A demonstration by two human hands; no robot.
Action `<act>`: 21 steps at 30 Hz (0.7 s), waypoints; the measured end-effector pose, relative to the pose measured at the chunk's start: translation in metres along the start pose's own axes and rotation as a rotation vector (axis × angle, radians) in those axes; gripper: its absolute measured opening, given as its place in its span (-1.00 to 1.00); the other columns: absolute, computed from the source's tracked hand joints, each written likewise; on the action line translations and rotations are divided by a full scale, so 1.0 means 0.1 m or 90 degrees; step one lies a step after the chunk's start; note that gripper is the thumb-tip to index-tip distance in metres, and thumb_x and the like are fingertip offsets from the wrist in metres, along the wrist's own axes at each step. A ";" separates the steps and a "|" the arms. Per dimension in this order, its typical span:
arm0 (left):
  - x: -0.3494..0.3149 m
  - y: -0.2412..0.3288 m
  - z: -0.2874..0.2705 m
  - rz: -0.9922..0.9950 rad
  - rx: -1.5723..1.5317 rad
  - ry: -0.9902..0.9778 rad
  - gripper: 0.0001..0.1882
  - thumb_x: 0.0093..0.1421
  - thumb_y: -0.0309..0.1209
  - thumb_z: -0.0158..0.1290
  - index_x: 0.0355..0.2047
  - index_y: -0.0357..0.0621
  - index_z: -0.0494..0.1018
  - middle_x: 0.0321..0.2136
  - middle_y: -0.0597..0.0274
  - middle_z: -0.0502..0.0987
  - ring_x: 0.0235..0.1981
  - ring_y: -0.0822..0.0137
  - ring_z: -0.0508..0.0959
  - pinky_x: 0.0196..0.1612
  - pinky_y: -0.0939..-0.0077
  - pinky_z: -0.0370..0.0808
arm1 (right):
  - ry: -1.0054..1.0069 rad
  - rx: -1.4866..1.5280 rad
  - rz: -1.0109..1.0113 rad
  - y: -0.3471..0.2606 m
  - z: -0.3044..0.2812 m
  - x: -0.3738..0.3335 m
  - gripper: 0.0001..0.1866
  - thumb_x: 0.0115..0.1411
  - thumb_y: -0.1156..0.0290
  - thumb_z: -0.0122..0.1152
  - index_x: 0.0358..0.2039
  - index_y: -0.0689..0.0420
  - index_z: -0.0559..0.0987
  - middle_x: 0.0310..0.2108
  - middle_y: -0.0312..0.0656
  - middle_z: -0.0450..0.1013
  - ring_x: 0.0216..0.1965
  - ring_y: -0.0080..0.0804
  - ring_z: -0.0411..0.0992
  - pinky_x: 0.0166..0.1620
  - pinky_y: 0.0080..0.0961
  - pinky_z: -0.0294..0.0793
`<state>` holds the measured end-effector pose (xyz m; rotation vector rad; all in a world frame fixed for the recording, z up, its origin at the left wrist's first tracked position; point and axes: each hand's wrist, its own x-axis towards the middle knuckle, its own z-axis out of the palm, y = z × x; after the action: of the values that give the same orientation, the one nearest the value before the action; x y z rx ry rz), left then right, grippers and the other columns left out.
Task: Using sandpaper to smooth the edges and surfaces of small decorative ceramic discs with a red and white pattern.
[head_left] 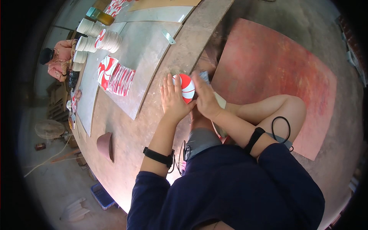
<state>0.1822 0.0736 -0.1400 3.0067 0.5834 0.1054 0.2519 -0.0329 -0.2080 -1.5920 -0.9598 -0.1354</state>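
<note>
A round disc (pixel 186 88) with a red and white swirl lies at the edge of the worn table, in front of my body. My left hand (pixel 174 97) presses down on its left side, fingers stretched out and the thumb near its lower edge. Along the disc's right edge is my right hand (pixel 207 100), its fingers close together and partly smeared by motion. Whatever it may hold is hidden from view. Further left, a leaning row of red and white swirl pieces (pixel 122 79) rests on a grey sheet (pixel 143 57).
Stacks of pale discs (pixel 111 41) stand at the far left, near a jar of amber liquid (pixel 101 16). A metal ruler (pixel 168 37) and a curved brown piece (pixel 105 146) lie on the table. Beyond sits another person (pixel 61 57). A reddish board (pixel 276 73) is at right.
</note>
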 end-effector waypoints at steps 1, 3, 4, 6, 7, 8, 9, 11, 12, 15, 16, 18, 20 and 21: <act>-0.01 -0.01 0.01 0.002 0.013 0.012 0.13 -0.32 -0.07 0.29 0.18 -0.22 -0.07 0.18 -0.18 -0.05 0.23 -0.08 -0.07 0.20 0.04 -0.05 | -0.002 0.000 0.001 0.02 0.02 -0.06 -0.34 -0.08 0.66 0.00 0.12 0.30 0.15 0.13 0.07 0.12 0.17 -0.03 0.07 0.19 -0.25 0.05; 0.02 0.03 -0.03 0.011 0.010 0.011 0.12 -0.32 -0.08 0.29 0.18 -0.23 -0.06 0.18 -0.17 -0.05 0.23 -0.09 -0.07 0.21 0.04 -0.06 | -0.082 -0.043 0.161 0.22 0.13 -0.17 -0.33 -0.08 0.69 -0.05 0.14 0.29 0.13 0.12 0.07 0.13 0.16 -0.02 0.09 0.18 -0.27 0.07; 0.04 0.08 -0.05 0.000 -0.001 -0.009 0.11 -0.31 -0.08 0.29 0.18 -0.24 -0.06 0.18 -0.17 -0.05 0.23 -0.08 -0.07 0.21 0.04 -0.07 | -0.027 -0.047 0.182 0.36 0.17 -0.22 -0.31 -0.10 0.71 -0.05 0.14 0.28 0.12 0.12 0.07 0.13 0.15 -0.02 0.09 0.18 -0.29 0.08; -0.01 0.05 -0.04 -0.013 -0.006 -0.021 0.10 -0.30 -0.06 0.28 0.18 -0.24 -0.05 0.18 -0.18 -0.05 0.23 -0.09 -0.07 0.21 0.04 -0.08 | 0.036 0.020 0.109 0.25 0.07 -0.10 -0.30 -0.12 0.72 -0.03 0.13 0.29 0.13 0.11 0.09 0.13 0.14 -0.01 0.11 0.16 -0.26 0.10; -0.02 0.03 -0.02 -0.016 -0.007 -0.022 0.10 -0.30 -0.06 0.28 0.18 -0.24 -0.05 0.18 -0.18 -0.05 0.23 -0.09 -0.07 0.21 0.04 -0.08 | 0.069 0.050 0.052 0.16 0.02 -0.04 -0.30 -0.13 0.72 -0.02 0.13 0.29 0.13 0.11 0.09 0.13 0.14 -0.01 0.11 0.15 -0.24 0.11; 0.00 0.01 0.00 -0.004 0.003 -0.005 0.10 -0.29 -0.05 0.28 0.18 -0.23 -0.05 0.18 -0.18 -0.05 0.23 -0.09 -0.07 0.21 0.04 -0.08 | 0.068 0.048 0.053 0.11 0.01 -0.02 -0.30 -0.13 0.72 -0.02 0.13 0.29 0.13 0.11 0.09 0.13 0.14 -0.01 0.11 0.15 -0.24 0.11; 0.01 0.00 0.01 0.008 0.013 0.012 0.10 -0.28 -0.04 0.27 0.18 -0.23 -0.05 0.17 -0.19 -0.05 0.23 -0.09 -0.07 0.21 0.03 -0.07 | 0.022 0.025 0.031 0.06 0.01 -0.02 -0.30 -0.13 0.71 -0.02 0.12 0.28 0.14 0.10 0.09 0.14 0.13 -0.01 0.12 0.15 -0.24 0.12; 0.00 0.04 -0.04 0.002 0.006 -0.004 0.08 -0.26 -0.04 0.26 0.18 -0.23 -0.05 0.17 -0.19 -0.05 0.23 -0.09 -0.06 0.21 0.04 -0.07 | -0.021 0.001 0.005 0.14 0.01 -0.05 -0.30 -0.13 0.71 -0.02 0.12 0.27 0.15 0.10 0.09 0.16 0.13 -0.01 0.13 0.14 -0.24 0.14; 0.01 0.05 -0.06 -0.004 0.001 -0.021 0.06 -0.24 -0.03 0.24 0.18 -0.24 -0.05 0.17 -0.20 -0.05 0.23 -0.09 -0.06 0.21 0.04 -0.07 | -0.027 -0.040 0.055 0.27 0.03 -0.12 -0.31 -0.13 0.70 -0.01 0.12 0.26 0.16 0.09 0.08 0.17 0.12 -0.01 0.14 0.14 -0.25 0.14; 0.00 -0.02 0.00 0.034 -0.019 0.017 0.04 -0.21 -0.03 0.23 0.17 -0.25 -0.05 0.17 -0.20 -0.05 0.22 -0.09 -0.05 0.21 0.05 -0.06 | 0.013 -0.023 0.107 0.21 0.00 -0.11 -0.34 -0.10 0.66 0.00 0.11 0.23 0.20 0.08 0.05 0.20 0.12 -0.02 0.15 0.13 -0.26 0.14; -0.04 -0.04 0.02 0.031 -0.021 0.013 0.04 -0.21 -0.03 0.23 0.17 -0.25 -0.05 0.17 -0.20 -0.05 0.22 -0.09 -0.05 0.21 0.05 -0.06 | 0.007 -0.008 0.036 0.11 -0.03 -0.07 -0.36 -0.09 0.64 0.01 0.10 0.23 0.21 0.08 0.06 0.20 0.12 -0.02 0.15 0.14 -0.24 0.13; 0.01 -0.07 0.03 0.042 -0.008 0.033 0.06 -0.22 -0.02 0.24 0.18 -0.22 -0.06 0.18 -0.20 -0.06 0.22 -0.08 -0.05 0.20 0.03 -0.06 | -0.010 -0.009 -0.047 0.09 0.00 -0.03 -0.40 -0.05 0.59 0.02 0.09 0.25 0.22 0.07 0.06 0.21 0.12 -0.02 0.15 0.15 -0.20 0.11; 0.00 -0.07 0.01 0.045 -0.016 0.019 0.05 -0.22 -0.02 0.23 0.18 -0.21 -0.05 0.18 -0.19 -0.06 0.22 -0.08 -0.05 0.20 0.02 -0.06 | -0.037 -0.043 0.039 0.24 0.02 -0.15 -0.40 -0.04 0.59 0.01 0.09 0.25 0.21 0.07 0.05 0.21 0.12 -0.02 0.15 0.15 -0.20 0.10; 0.01 -0.08 0.00 0.047 -0.023 0.004 0.04 -0.21 -0.01 0.23 0.18 -0.19 -0.04 0.18 -0.18 -0.07 0.23 -0.07 -0.06 0.20 0.01 -0.06 | -0.063 -0.074 0.127 0.30 0.02 -0.18 -0.41 -0.03 0.59 0.01 0.09 0.25 0.20 0.07 0.05 0.21 0.12 -0.02 0.14 0.15 -0.19 0.09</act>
<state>0.1806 0.0814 -0.1402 2.9939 0.4669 0.1287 0.2587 -0.0387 -0.2422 -1.8059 -0.8762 0.0274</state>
